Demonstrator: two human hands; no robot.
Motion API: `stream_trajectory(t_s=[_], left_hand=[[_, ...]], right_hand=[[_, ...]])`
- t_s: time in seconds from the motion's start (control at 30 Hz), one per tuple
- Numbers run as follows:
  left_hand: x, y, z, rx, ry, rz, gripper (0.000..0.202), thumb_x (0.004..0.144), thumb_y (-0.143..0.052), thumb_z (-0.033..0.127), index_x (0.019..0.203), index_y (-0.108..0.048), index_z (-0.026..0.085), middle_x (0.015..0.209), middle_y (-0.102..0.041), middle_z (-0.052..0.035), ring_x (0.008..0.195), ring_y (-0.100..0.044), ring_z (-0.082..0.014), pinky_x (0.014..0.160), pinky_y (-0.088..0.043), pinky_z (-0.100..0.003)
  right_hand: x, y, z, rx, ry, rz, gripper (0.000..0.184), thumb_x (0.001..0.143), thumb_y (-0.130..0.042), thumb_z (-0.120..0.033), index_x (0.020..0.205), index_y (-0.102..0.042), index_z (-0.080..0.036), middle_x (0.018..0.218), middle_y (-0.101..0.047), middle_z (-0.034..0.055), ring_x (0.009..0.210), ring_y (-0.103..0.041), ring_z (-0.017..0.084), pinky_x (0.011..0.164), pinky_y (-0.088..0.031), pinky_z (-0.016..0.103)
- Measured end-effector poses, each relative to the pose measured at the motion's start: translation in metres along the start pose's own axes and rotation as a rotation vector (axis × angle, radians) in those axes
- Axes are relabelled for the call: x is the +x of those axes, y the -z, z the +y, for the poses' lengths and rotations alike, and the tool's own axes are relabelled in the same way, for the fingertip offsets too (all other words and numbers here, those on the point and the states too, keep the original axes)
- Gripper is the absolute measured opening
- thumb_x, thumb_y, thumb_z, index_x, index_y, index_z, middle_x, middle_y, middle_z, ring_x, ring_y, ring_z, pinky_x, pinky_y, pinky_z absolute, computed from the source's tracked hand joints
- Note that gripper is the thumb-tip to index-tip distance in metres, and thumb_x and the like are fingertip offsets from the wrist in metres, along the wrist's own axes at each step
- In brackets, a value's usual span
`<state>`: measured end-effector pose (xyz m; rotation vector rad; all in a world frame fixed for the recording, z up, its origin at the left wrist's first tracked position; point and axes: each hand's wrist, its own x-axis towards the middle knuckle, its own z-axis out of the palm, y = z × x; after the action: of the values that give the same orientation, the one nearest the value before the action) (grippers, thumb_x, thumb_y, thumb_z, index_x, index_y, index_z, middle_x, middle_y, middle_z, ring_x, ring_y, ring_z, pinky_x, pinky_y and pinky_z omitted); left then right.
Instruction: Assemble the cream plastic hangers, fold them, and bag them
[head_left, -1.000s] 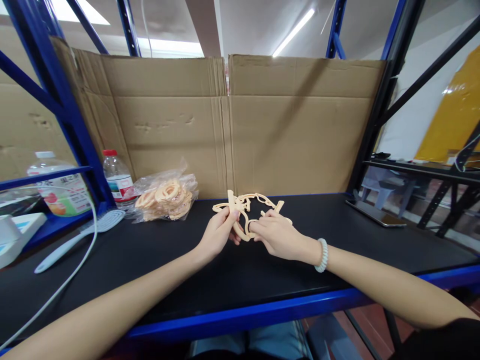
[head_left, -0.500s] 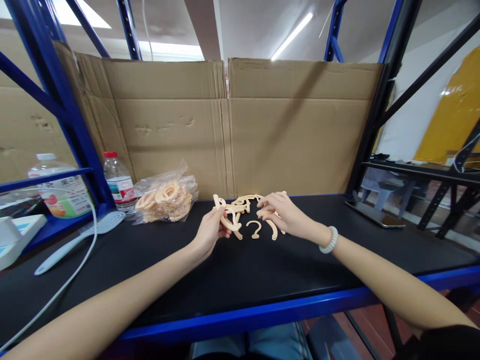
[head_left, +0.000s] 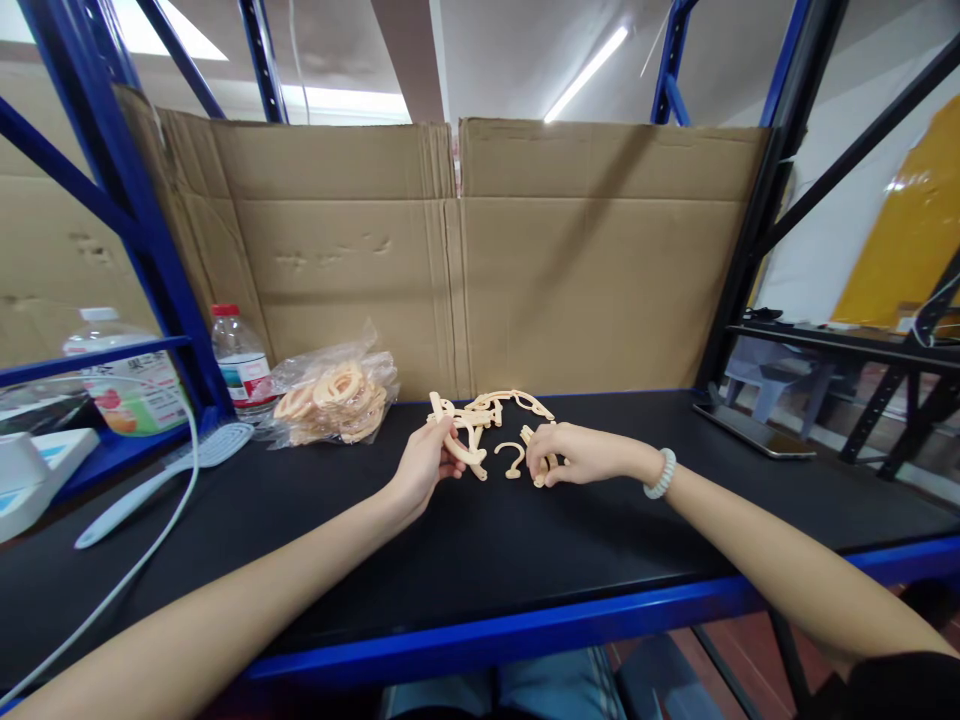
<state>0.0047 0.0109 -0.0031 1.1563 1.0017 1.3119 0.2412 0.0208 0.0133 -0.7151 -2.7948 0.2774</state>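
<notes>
Find right hand (head_left: pixel 553 455) lower than half a second ago, curled over loose pieces (head_left: pixel 527 435) on the surface (head_left: pixel 600 560) with grip unclear, and left hand (head_left: pixel 422 460) pinching curved pieces (head_left: pixel 460 449); risk nudging the hook-shaped piece (head_left: pixel 514 471) between them by dragging inward.

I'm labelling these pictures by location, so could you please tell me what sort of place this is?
Probably a workshop or storeroom workstation, judging by the blue metal rack, black work surface and upright cardboard panels behind it.
</notes>
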Motion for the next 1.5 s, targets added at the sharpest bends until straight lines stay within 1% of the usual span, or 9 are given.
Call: stream_trajectory(t_s=[0.2,0.47,0.57,0.7,0.8,0.93,1.13,1.33,1.5], left_hand=[[0.0,0.001,-0.001,0.021,0.015,-0.009,0.022,0.081,-0.052,0.035,0.071,-0.047,0.016,0.048,-0.055,0.0017,0.038,-0.049,-0.009,0.039,-0.038,-0.017],[0.001,0.002,-0.003,0.038,0.012,-0.025,0.027,0.078,-0.056,0.041,0.072,-0.049,0.016,0.048,-0.056,0.0013,0.04,-0.051,-0.0098,0.04,-0.038,-0.018],[0.001,0.001,-0.004,0.091,0.007,-0.077,0.03,0.078,-0.058,0.044,0.077,-0.053,0.014,0.051,-0.059,-0.0006,0.041,-0.053,-0.0105,0.04,-0.039,-0.018],[-0.001,-0.001,-0.007,0.228,-0.064,-0.2,0.037,0.08,-0.055,0.05,0.085,-0.057,0.014,0.051,-0.06,-0.0013,0.041,-0.054,-0.0118,0.038,-0.038,-0.018],[-0.004,-0.003,-0.007,0.268,-0.116,-0.283,0.038,0.082,-0.054,0.051,0.089,-0.056,0.014,0.054,-0.061,-0.0011,0.042,-0.055,-0.0114,0.037,-0.039,-0.017],[-0.007,-0.005,-0.007,0.278,-0.12,-0.351,0.038,0.081,-0.055,0.052,0.088,-0.057,0.014,0.055,-0.06,-0.0002,0.042,-0.055,-0.0109,0.037,-0.039,-0.016],[-0.005,-0.004,-0.012,0.354,-0.142,-0.385,0.04,0.081,-0.055,0.054,0.088,-0.057,0.015,0.051,-0.06,-0.0003,0.038,-0.053,-0.011,0.037,-0.041,-0.018],[0.001,0.0,-0.01,0.371,-0.184,-0.306,0.042,0.082,-0.054,0.052,0.097,-0.059,0.013,0.051,-0.059,0.001,0.039,-0.054,-0.0114,0.037,-0.041,-0.018],[0.0,0.002,-0.01,0.474,-0.277,-0.279,0.04,0.084,-0.051,0.051,0.096,-0.061,0.014,0.053,-0.06,0.0007,0.041,-0.054,-0.0121,0.038,-0.042,-0.019]], right_hand=[[0.0,-0.002,0.007,-0.061,-0.027,0.017,0.015,0.072,-0.075,-0.02,0.085,-0.069,-0.015,0.085,-0.066,0.0033,0.09,-0.057,0.017,0.084,-0.043,0.031],[0.0,-0.001,0.01,-0.124,-0.079,0.081,0.008,0.08,-0.067,-0.022,0.084,-0.066,-0.014,0.082,-0.062,0.0037,0.08,-0.057,0.015,0.075,-0.045,0.029],[0.002,-0.005,0.002,-0.128,-0.079,0.263,0.014,0.085,-0.059,-0.02,0.098,-0.062,-0.016,0.092,-0.063,0.0055,0.087,-0.057,0.017,0.08,-0.046,0.032],[0.007,-0.013,-0.017,-0.172,0.095,0.469,0.028,0.088,-0.053,-0.019,0.117,-0.054,-0.019,0.117,-0.055,0.01,0.111,-0.049,0.02,0.093,-0.043,0.039],[0.009,-0.018,-0.032,-0.276,0.173,0.395,0.025,0.089,-0.053,-0.02,0.114,-0.057,-0.021,0.119,-0.052,0.0106,0.11,-0.048,0.021,0.09,-0.044,0.038],[0.009,-0.023,-0.04,-0.454,0.152,0.296,0.024,0.091,-0.05,-0.022,0.113,-0.058,-0.02,0.109,-0.054,0.0104,0.096,-0.049,0.021,0.081,-0.043,0.035],[0.012,-0.025,-0.042,-0.541,0.148,0.299,0.021,0.094,-0.046,-0.027,0.087,-0.063,-0.016,0.086,-0.055,0.007,0.08,-0.044,0.018,0.071,-0.038,0.031],[0.012,-0.025,-0.039,-0.444,0.088,0.308,0.021,0.091,-0.051,-0.032,0.083,-0.062,-0.016,0.085,-0.056,0.0064,0.081,-0.044,0.018,0.073,-0.038,0.032],[0.012,-0.03,-0.034,-0.151,0.031,0.375,0.012,0.09,-0.055,-0.026,0.086,-0.063,-0.018,0.092,-0.052,0.0053,0.087,-0.048,0.017,0.079,-0.042,0.031]])
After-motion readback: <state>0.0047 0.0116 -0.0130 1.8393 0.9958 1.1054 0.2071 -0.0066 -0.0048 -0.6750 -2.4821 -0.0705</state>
